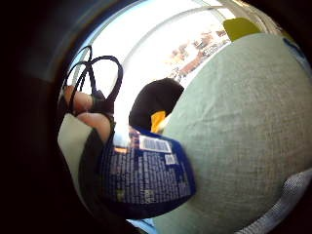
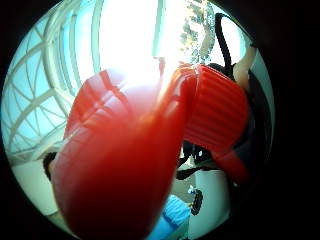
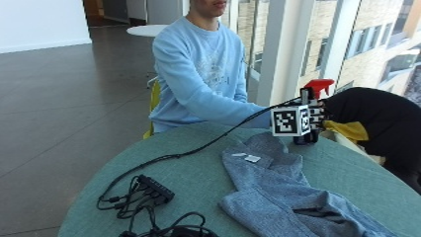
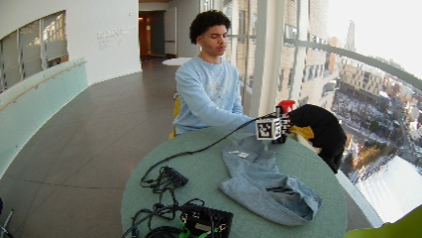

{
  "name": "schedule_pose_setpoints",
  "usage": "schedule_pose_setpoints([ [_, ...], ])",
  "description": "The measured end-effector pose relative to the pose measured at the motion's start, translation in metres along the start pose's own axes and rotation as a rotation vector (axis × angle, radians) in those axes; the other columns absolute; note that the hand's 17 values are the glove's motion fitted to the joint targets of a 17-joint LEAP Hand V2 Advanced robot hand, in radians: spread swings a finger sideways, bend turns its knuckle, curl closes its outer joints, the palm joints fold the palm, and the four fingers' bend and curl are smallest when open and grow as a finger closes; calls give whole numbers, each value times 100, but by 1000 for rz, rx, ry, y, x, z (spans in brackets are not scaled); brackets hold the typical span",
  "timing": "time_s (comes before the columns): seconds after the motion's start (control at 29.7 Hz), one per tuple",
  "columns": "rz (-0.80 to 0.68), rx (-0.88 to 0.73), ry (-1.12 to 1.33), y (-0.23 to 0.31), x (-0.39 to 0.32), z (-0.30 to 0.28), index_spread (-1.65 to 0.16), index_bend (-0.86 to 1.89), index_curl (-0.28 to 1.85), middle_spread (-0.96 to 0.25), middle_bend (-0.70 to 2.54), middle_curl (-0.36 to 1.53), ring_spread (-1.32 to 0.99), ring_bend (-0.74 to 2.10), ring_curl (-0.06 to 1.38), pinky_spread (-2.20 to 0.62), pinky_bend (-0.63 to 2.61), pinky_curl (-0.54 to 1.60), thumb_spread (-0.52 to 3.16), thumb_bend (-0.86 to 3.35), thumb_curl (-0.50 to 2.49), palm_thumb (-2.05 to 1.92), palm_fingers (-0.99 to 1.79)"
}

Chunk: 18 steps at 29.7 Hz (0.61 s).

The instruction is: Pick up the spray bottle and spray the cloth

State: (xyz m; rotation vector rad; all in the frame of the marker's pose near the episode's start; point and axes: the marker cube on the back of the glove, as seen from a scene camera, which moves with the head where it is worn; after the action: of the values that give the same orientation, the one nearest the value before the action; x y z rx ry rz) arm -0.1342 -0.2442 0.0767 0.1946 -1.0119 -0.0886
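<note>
At the left of the outside view a bundle of black cables (image 3: 141, 195) lies on the round green table (image 3: 190, 173), and a grey cloth (image 3: 289, 197) is spread over the middle of the table toward its near edge. Your right arm reaches from the blue sleeve (image 3: 217, 106) across the far side of the table, with the forearm about level and the gloved right hand (image 3: 315, 121) raised at the far right edge of the table, just beyond the upper end of the cloth. This hand holds the spray bottle (image 3: 315, 106) upright: the fingers (image 1: 90, 109) are curled round its body, and the red spray head (image 2: 130, 160) stands out above the hand. From the palm you see the blue label (image 1: 146, 170) of the bottle very close, with the green table beside it. The bottom of the bottle seems at the table surface or just above it; you cannot tell which. Right of the hand a black garment with a yellow part (image 3: 378, 123) hangs beside the table.
</note>
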Motion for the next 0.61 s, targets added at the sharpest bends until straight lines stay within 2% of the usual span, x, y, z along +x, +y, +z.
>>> schedule_pose_setpoints([
  [0.27, 30, -77, 72, 17, -3, -20, -27, 9, 39, -8, 40, 46, -10, 48, 39, 0, 25, 36, 93, -3, 55, 83, 104],
  [0.4, 57, -137, 225, 46, -2, -55, -30, 6, 36, -8, 36, 45, -10, 44, 39, 4, 26, 37, 97, -3, 52, 81, 85],
  [0.61, 64, -200, 451, 98, -21, -121, -32, 9, 32, -9, 35, 44, -8, 39, 37, 11, 25, 36, 100, -3, 49, 78, 77],
])
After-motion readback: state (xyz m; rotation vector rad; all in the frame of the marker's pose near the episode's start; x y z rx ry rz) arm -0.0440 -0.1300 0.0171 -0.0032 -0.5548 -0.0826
